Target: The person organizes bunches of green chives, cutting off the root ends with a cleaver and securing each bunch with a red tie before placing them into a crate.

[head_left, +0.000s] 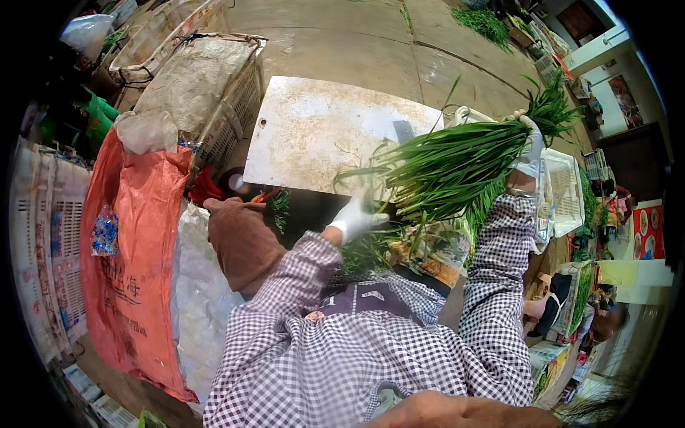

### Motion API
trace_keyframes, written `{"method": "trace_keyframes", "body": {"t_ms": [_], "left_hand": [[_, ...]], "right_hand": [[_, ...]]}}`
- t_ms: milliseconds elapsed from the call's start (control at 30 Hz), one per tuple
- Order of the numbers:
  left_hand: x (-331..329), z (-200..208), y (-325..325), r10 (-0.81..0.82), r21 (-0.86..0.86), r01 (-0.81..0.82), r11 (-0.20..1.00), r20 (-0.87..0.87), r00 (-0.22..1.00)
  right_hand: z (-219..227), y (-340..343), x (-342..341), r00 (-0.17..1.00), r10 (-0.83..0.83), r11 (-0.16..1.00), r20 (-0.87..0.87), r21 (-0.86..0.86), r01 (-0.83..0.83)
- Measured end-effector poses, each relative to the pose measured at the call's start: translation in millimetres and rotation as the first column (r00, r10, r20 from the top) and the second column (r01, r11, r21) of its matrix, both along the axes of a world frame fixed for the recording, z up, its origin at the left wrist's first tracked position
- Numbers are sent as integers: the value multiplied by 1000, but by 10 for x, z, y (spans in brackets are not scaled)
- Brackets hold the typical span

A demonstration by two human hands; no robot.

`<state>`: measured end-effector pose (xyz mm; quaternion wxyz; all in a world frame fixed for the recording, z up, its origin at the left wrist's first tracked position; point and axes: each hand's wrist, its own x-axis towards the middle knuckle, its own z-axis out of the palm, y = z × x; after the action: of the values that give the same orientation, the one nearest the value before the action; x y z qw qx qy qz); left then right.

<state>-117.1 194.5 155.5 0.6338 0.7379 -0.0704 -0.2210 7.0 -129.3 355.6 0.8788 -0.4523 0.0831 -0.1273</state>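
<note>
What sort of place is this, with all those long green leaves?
It looks like a vegetable market or packing shed, though I can't be sure which. The clues are the big bunch of long green leaves in the person's gloved right hand, the white plastic crate and the large orange-red sack.

There are two gloved grips, one left grip (360, 218) and one right grip (530, 146). I see one big bunch of long green leaves (457, 167), with too many leaves to count. There is one white counter (307, 135), one orange sack (135, 278) and two checked sleeves (498, 250).
</note>
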Motion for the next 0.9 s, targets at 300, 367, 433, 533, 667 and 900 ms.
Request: {"method": "trace_keyframes", "body": {"t_ms": [300, 367, 433, 533, 667, 900], "left_hand": [[134, -778, 143, 75, 262, -42, 964, -121, 990], [68, -1366, 395, 18, 393, 59, 918, -189, 982], [28, -1497, 375, -36, 427, 139, 894, -240, 970], [20, -1107, 2, 52, -481, -235, 844, -363, 930], [348, -830, -142, -71, -554, -531, 642, -732, 678], [309, -1136, 112, 423, 14, -646, 764, -766, 484]], "right_hand": [[-63, -185, 14, 995, 82, 996, 51, -34, -80], [46, -65, 1, 997, 42, 999, 58, 7, -43], [46, -132, 6, 998, 16, 999, 68, -38, -13], [-7, 48, -51, 999, -7, 998, 37, -58, 9], [-125, 34, -58, 1000, -30, 996, 10, -84, 30], [66, 117, -198, 997, -70, 996, 19, -63, 71]]}}
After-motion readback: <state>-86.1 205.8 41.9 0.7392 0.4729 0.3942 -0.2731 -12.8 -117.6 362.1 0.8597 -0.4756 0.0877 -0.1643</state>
